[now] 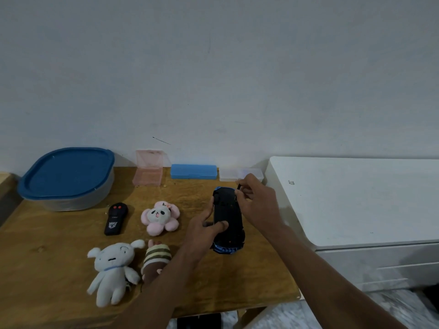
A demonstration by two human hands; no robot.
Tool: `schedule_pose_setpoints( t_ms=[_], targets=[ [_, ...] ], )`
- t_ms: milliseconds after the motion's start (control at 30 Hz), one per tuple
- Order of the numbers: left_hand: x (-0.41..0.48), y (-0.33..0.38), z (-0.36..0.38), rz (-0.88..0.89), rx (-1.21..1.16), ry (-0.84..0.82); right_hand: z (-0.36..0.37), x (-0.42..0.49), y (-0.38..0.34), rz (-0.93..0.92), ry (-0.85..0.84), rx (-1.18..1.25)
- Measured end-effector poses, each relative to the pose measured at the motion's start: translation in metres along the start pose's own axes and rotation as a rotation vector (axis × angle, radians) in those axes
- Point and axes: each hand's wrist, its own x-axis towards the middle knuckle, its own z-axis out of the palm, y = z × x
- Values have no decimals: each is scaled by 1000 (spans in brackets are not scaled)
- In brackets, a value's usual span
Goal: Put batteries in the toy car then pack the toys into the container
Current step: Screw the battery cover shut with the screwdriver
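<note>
The blue toy car (227, 214) lies upside down on the wooden table (47, 236), its black underside up. My left hand (204, 230) grips its left side, thumb across the underside. My right hand (255, 200) pinches a small dark piece (238, 186) at the car's far right corner; what the piece is cannot be told. The container (67, 178), clear with a blue lid on, stands at the back left. A pink panda plush (159, 217), a white plush (112, 269) and a striped plush (155, 258) lie left of the car.
A black remote (115, 218) lies beside the panda plush. By the wall stand an open pink case (148, 170), a blue case (193, 171) and a clear case (229, 175). A white cabinet (361, 200) borders the table on the right.
</note>
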Motion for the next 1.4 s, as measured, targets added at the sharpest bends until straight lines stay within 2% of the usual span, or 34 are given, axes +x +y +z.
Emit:
schedule_pose_setpoints(
  t_ms=[133, 433, 667, 967, 1167, 1400],
  targets=[
    [0, -1, -1, 0, 17, 6, 2, 1, 1, 53, -41, -1],
    [-4, -5, 7, -45, 56, 22, 10, -10, 4, 154, 4, -15],
    [-4, -14, 15, -125, -77, 48, -2, -17, 6, 221, 96, 150],
    [-18, -35, 42, -262, -192, 155, -15, -35, 29, 263, 65, 235],
    [-23, -40, 61, -256, -451, 199, -27, -45, 37, 274, 31, 317],
    [-21, -33, 59, -260, -745, 109, -34, -35, 42, 270, 66, 340]
  ],
)
